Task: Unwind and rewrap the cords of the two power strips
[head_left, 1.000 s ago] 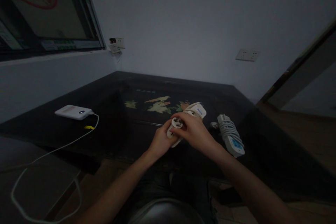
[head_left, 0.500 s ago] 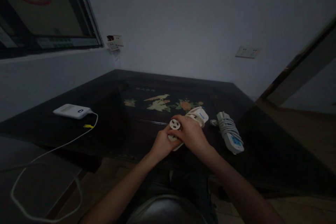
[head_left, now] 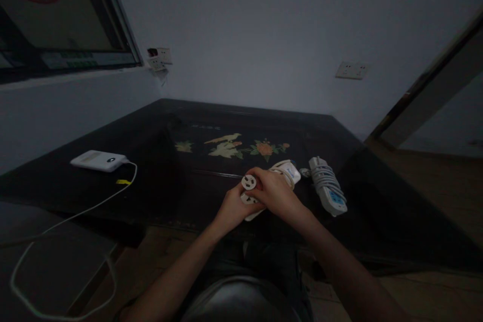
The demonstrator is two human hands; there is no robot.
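Above the near edge of the dark table, my right hand (head_left: 277, 191) is closed on a round white plug (head_left: 249, 182), its prongs facing up toward me. My left hand (head_left: 232, 211) is closed around the near end of a white power strip (head_left: 293, 173), just under the plug. A socket face shows between the hands, below the plug. The strip's far end, with blue lettering, sticks out past my right hand, with its pale cord wound around it. My hands cover the strip's middle.
A second power strip (head_left: 332, 193), wrapped in grey cord, lies to the right. At the left rests a white power bank (head_left: 98, 160) with a white cable (head_left: 88, 209) hanging over the table edge near a yellow tag (head_left: 124, 181). Wall sockets (head_left: 351, 70) are behind the table (head_left: 158, 131).
The plug has turned and tilted slightly in my right hand, and more of the socket face below it shows. The view has shifted a little; both hands keep their hold.
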